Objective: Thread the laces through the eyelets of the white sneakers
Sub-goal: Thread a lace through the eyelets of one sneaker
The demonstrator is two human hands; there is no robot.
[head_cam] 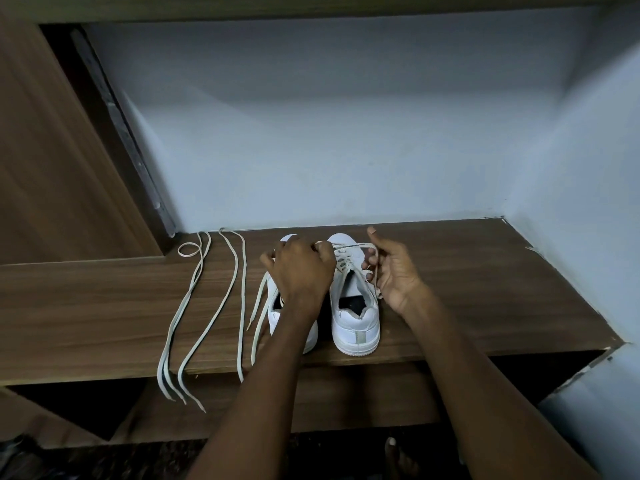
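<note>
Two white sneakers stand side by side on a wooden shelf point(485, 289), heels toward me. The right sneaker point(356, 320) has a white lace point(341, 263) crossing through several of its eyelets. My left hand point(301, 271) lies over the left sneaker point(277, 318) and pinches one end of that lace near the toe. My right hand point(394, 271) holds the other end beside the right sneaker's outer side. A further strand point(259, 310) hangs down left of the left sneaker.
Loose white laces point(194, 306) lie stretched on the shelf to the left, their ends hanging over the front edge. A pale wall rises behind and to the right, a wooden panel point(52, 168) at left. My bare foot point(398, 459) shows on the floor below.
</note>
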